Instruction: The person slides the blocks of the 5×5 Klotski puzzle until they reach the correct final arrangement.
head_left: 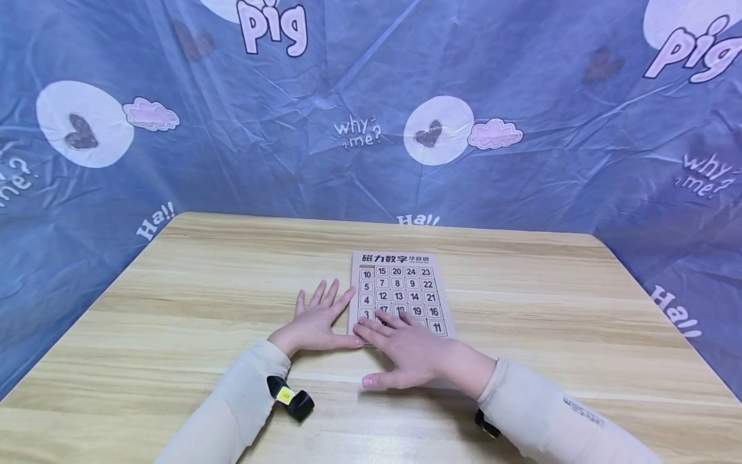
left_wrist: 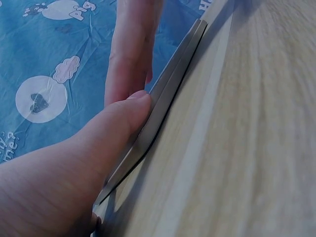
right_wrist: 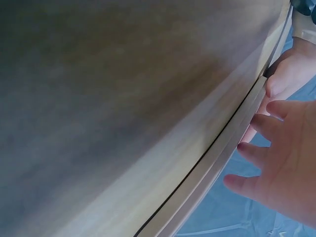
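Note:
A flat number sliding puzzle (head_left: 445, 303) lies on the wooden table, with rows of numbered square tiles and dark lettering along its far end. A gap shows above the 10 tile (head_left: 367, 274) in the far left corner. My left hand (head_left: 319, 324) rests at the puzzle's left side, fingers spread; its thumb (left_wrist: 140, 101) touches the near edge. Over the near rows lies my right hand (head_left: 414, 351), its fingers extended at the tiles and covering several numbers. The right thumb (head_left: 378, 381) sticks out apart from the board.
The wooden table (head_left: 203, 290) has a light grain and rounded far corners. Behind it hangs a blue printed cloth (head_left: 278, 161). A black wrist strap piece (head_left: 298, 404) is on the left sleeve, and another dark piece (head_left: 487, 424) sits under the right sleeve.

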Demonstrator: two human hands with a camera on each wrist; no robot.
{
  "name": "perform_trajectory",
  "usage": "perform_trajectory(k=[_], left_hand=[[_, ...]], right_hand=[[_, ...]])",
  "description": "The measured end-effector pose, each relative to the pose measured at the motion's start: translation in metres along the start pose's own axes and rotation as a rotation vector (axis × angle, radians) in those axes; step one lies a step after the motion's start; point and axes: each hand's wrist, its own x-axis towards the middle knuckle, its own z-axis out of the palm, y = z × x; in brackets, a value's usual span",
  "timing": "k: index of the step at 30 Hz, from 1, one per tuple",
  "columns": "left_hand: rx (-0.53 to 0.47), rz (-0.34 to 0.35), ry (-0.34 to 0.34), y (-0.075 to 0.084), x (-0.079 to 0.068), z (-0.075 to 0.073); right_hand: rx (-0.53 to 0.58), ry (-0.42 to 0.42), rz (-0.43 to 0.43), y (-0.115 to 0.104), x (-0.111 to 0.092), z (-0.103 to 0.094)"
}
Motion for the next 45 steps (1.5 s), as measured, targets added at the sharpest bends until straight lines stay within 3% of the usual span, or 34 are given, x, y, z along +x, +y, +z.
perform_trajectory(k=[19, 30, 39, 45], left_hand=[[-0.007, -0.001, 0.004, 0.002, -0.001, -0.001], [-0.023, -0.007, 0.002, 0.001, 0.000, -0.001], [-0.024, -0.009, -0.005, 0.002, 0.000, -0.002], [-0.027, -0.010, -0.004, 0.002, -0.001, -0.002]], right_hand=[[-0.003, 0.016, 0.016, 0.002, 0.002, -0.002], [0.040, 0.067, 0.067, 0.021, -0.042, -0.009], [0.046, 0.127, 0.112, 0.040, -0.082, 0.000], [0.060, 0.145, 0.135, 0.044, -0.097, 0.008]])
